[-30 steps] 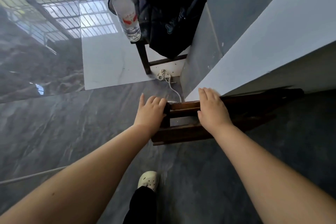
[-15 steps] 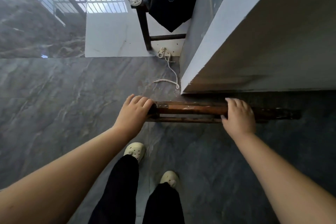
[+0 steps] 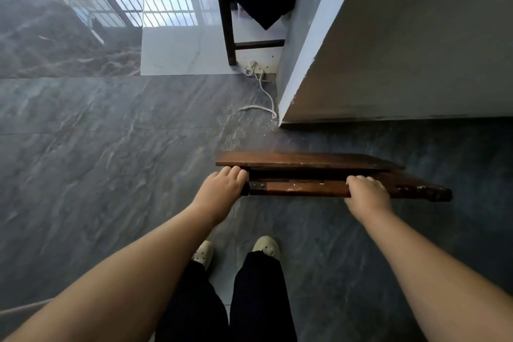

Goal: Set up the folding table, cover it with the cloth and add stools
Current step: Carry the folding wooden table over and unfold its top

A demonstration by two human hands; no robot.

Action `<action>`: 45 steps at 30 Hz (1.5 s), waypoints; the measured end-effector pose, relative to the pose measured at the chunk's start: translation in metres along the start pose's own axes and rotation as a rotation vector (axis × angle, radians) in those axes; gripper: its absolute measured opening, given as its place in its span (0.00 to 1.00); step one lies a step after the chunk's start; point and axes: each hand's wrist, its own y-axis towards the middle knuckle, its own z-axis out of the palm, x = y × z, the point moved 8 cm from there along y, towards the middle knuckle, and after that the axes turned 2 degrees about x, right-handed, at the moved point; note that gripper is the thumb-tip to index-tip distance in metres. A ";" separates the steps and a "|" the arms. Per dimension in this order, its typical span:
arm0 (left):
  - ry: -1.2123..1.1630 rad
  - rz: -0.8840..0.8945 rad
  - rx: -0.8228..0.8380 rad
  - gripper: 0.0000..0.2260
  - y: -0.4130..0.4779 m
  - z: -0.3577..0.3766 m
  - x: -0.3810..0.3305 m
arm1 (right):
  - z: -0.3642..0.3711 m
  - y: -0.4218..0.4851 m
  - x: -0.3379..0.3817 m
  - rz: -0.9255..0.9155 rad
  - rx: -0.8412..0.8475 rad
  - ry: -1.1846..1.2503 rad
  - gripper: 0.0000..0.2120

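Both hands' fingers (image 3: 363,179) curled over folded table (image 3: 305,159) edge

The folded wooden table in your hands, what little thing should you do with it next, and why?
Probably carry the folded wooden table a little further out from the grey wall before opening it. The left hand and right hand both grip its near edge, it looks only slightly parted, and the wall corner and white cord lie close behind.

Dark brown wooden folding table (image 3: 313,173), folded flat (edge-up), held off the grey floor near the wall.
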 end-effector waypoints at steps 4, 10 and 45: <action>0.100 0.007 0.105 0.33 -0.056 0.045 -0.007 | 0.066 -0.061 0.021 0.019 0.080 -0.003 0.09; 0.205 0.125 0.201 0.35 -0.175 0.096 0.035 | 0.156 -0.193 0.117 0.090 0.072 0.120 0.09; -0.553 -0.460 0.290 0.13 -1.101 0.457 0.229 | 0.435 -0.722 0.759 -0.559 0.056 -0.436 0.16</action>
